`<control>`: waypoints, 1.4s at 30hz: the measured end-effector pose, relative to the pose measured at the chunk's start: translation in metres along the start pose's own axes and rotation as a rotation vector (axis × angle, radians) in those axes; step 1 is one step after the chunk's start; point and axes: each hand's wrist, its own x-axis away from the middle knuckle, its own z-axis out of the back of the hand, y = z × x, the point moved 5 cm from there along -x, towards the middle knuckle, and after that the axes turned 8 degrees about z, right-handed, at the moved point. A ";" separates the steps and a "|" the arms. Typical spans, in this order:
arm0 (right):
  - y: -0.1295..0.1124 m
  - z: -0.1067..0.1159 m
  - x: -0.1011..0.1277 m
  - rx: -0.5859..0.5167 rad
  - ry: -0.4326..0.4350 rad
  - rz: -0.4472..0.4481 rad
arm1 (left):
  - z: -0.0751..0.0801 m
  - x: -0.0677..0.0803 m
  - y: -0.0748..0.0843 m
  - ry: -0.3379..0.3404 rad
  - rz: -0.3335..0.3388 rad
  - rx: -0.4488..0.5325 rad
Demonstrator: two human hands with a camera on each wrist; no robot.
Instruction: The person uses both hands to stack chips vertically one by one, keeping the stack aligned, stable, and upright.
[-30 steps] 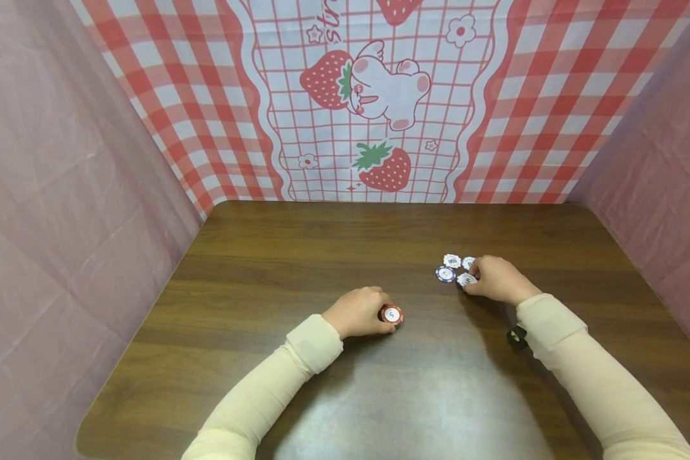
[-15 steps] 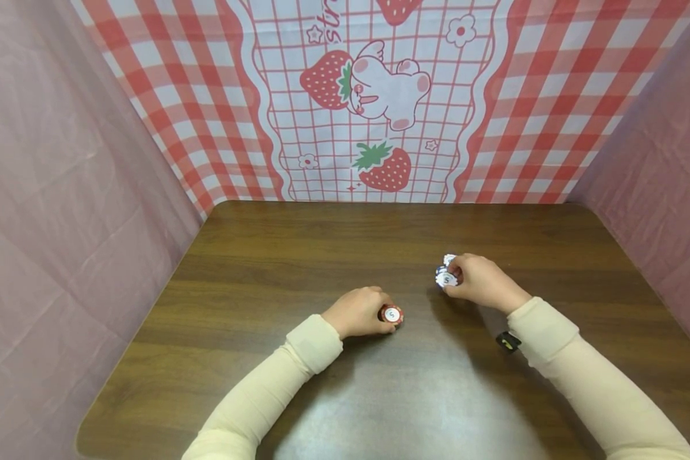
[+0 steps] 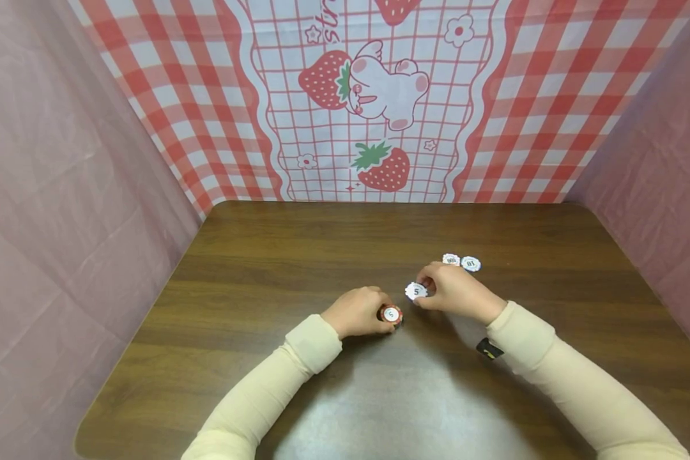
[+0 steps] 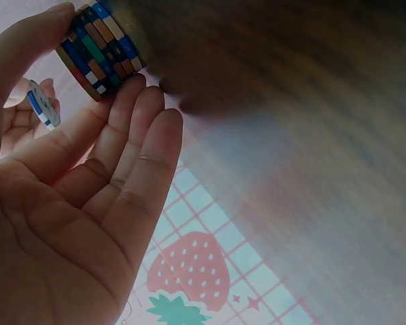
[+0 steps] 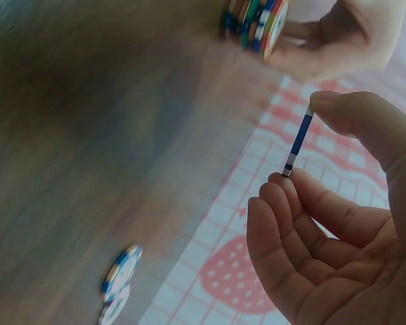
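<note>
My left hand grips a short stack of poker chips near the middle of the table. A red chip marked 5 tops it, and blue, green and brown edges show below in the left wrist view. Just right of the stack, my right hand pinches a white and blue poker chip marked 5 between thumb and fingertips. The right wrist view shows this held chip edge-on, apart from the stack.
Behind the right hand, two poker chips lie side by side on the wooden table: a white one and a white one with blue edging. A strawberry-print checked cloth hangs at the back, with pink curtains at the sides.
My right hand has carried the white and blue chip left and nearer, close to the stack. A blue chip once lying among the others no longer shows. The left hand stays put.
</note>
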 end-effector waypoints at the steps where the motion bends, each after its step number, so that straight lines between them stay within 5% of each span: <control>1: -0.003 -0.001 -0.001 0.001 -0.001 0.011 | 0.000 0.000 0.000 -0.001 0.002 0.002; 14: -0.026 -0.024 -0.008 -0.020 -0.038 0.124 | 0.000 0.000 -0.001 0.004 -0.012 -0.031; 42: -0.037 -0.037 -0.010 -0.022 -0.073 0.154 | 0.000 0.000 -0.002 0.013 -0.009 -0.034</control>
